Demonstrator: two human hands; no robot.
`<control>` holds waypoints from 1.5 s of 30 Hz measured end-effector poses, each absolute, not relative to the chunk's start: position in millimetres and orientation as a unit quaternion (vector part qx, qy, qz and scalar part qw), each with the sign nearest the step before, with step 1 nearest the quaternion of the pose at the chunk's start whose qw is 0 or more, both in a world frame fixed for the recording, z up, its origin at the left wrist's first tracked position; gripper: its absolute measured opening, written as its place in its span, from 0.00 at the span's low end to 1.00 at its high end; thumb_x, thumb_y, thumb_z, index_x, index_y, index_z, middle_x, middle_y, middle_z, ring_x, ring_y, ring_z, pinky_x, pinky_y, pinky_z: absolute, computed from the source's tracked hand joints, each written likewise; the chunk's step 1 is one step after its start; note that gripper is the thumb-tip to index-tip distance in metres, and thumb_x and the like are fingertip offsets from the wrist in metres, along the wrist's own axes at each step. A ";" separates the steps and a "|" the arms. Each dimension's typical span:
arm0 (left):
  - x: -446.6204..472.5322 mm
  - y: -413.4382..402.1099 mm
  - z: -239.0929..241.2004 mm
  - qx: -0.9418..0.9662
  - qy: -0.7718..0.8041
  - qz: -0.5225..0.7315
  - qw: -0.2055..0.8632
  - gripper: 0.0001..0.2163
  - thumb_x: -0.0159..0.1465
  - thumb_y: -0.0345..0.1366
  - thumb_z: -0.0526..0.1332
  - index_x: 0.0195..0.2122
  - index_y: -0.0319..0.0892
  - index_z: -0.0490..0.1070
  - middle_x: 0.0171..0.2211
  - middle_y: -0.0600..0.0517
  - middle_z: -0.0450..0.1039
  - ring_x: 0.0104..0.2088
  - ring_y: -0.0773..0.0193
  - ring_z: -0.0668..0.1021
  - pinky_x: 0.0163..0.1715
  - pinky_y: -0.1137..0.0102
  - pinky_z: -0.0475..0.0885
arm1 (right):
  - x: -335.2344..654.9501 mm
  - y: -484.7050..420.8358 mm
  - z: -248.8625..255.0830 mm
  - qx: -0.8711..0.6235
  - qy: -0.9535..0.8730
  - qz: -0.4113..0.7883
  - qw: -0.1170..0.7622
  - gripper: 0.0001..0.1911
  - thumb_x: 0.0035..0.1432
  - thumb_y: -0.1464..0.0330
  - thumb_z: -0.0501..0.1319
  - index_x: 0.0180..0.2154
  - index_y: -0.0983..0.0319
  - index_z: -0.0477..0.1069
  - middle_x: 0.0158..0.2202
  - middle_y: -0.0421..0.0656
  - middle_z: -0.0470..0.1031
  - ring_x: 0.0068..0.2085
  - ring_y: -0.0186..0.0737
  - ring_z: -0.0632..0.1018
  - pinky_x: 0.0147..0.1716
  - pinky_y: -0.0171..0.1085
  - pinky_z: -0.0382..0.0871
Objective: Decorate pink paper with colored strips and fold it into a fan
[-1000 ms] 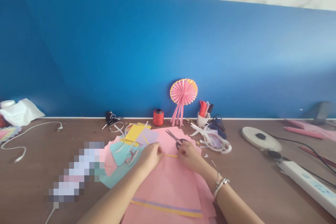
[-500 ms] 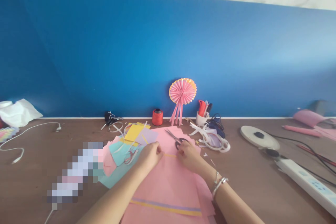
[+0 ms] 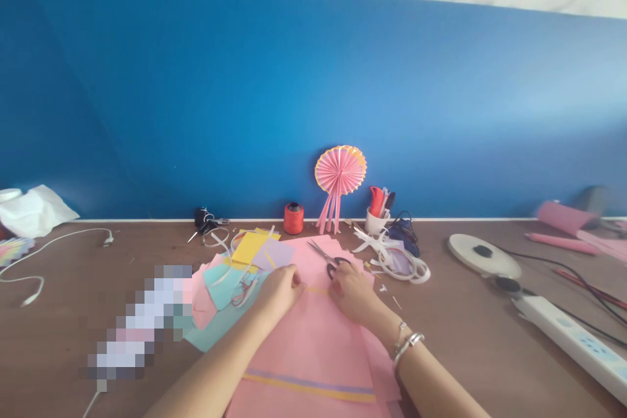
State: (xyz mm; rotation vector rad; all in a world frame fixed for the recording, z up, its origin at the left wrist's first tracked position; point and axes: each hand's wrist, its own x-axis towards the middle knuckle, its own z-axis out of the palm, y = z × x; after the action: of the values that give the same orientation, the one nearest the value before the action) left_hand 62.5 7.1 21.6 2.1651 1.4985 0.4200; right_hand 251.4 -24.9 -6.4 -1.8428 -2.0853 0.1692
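A pink paper sheet (image 3: 313,339) lies in front of me, with a yellow band at its far edge and purple and yellow bands near its close edge. My left hand (image 3: 285,284) is closed at the far left corner, pinching that edge. At the opposite corner, my right hand (image 3: 351,289) has its fingers curled down on the same edge. Scissors (image 3: 323,253) with dark handles lie just beyond the right hand, blades pointing away. More pink sheets (image 3: 385,366) are stacked underneath. The fingertips of both hands are partly hidden.
Left of the sheets lie yellow paper (image 3: 249,247) and blue paper (image 3: 223,282). A folded pink paper rosette (image 3: 341,171) leans on the blue wall, near a red thread spool (image 3: 294,219) and a white cup (image 3: 377,221). A power strip (image 3: 573,339) lies at right.
Almost nothing differs. My right wrist and its bracelets have shifted very slightly; both hands stay at the sheet's far edge.
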 end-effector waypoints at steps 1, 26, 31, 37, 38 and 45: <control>62.5 6.9 21.6 0.789 0.546 0.154 0.235 0.01 0.55 0.32 0.59 0.28 0.41 0.70 0.26 0.52 0.73 0.30 0.64 0.74 0.29 0.73 0.61 | 250.5 -25.3 -5.8 -0.657 -0.732 0.059 0.172 0.07 0.47 0.77 0.54 0.22 0.61 0.60 0.32 0.47 0.65 0.34 0.41 0.66 0.33 0.37 0.56; 61.2 5.7 24.5 0.797 0.535 0.149 0.237 0.05 0.56 0.28 0.56 0.30 0.40 0.71 0.28 0.51 0.74 0.31 0.64 0.75 0.30 0.74 0.62 | 256.5 -27.5 -7.9 -0.739 -0.637 0.075 0.205 0.05 0.45 0.69 0.60 0.29 0.62 0.67 0.33 0.44 0.71 0.38 0.43 0.70 0.37 0.36 0.57; 54.1 4.4 32.6 0.803 0.522 0.138 0.252 0.09 0.55 0.24 0.55 0.32 0.40 0.72 0.31 0.51 0.75 0.32 0.65 0.75 0.32 0.74 0.64 | 267.3 -24.2 0.5 -0.713 -0.651 0.067 0.252 0.10 0.52 0.75 0.52 0.30 0.62 0.71 0.32 0.45 0.72 0.37 0.40 0.70 0.36 0.35 0.57; 48.4 0.5 33.2 0.847 0.476 0.113 0.207 0.11 0.55 0.23 0.55 0.36 0.40 0.73 0.38 0.48 0.74 0.41 0.62 0.75 0.40 0.71 0.65 | 255.0 -21.4 8.4 -0.679 -0.701 0.046 0.213 0.12 0.57 0.71 0.52 0.33 0.61 0.74 0.36 0.46 0.74 0.38 0.41 0.70 0.39 0.36 0.55; 48.7 -0.4 33.5 0.854 0.472 0.106 0.192 0.11 0.55 0.23 0.55 0.36 0.40 0.73 0.39 0.47 0.73 0.41 0.61 0.75 0.39 0.71 0.65 | 253.9 -21.2 8.8 -0.690 -0.693 0.047 0.204 0.12 0.56 0.71 0.53 0.32 0.62 0.75 0.35 0.46 0.74 0.38 0.41 0.70 0.39 0.36 0.55; 51.2 -6.1 43.7 0.874 0.456 0.069 0.153 0.14 0.54 0.21 0.52 0.33 0.43 0.73 0.37 0.50 0.73 0.37 0.62 0.76 0.35 0.72 0.65 | 254.9 -22.6 7.3 -0.716 -0.659 0.053 0.226 0.10 0.52 0.73 0.56 0.33 0.61 0.75 0.35 0.45 0.75 0.38 0.41 0.71 0.37 0.34 0.56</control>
State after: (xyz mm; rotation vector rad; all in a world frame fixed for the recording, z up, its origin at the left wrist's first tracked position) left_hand 51.2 -6.1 43.7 2.5067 1.3065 0.1987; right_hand 254.9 -22.6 7.3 -1.9738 -1.8164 0.1463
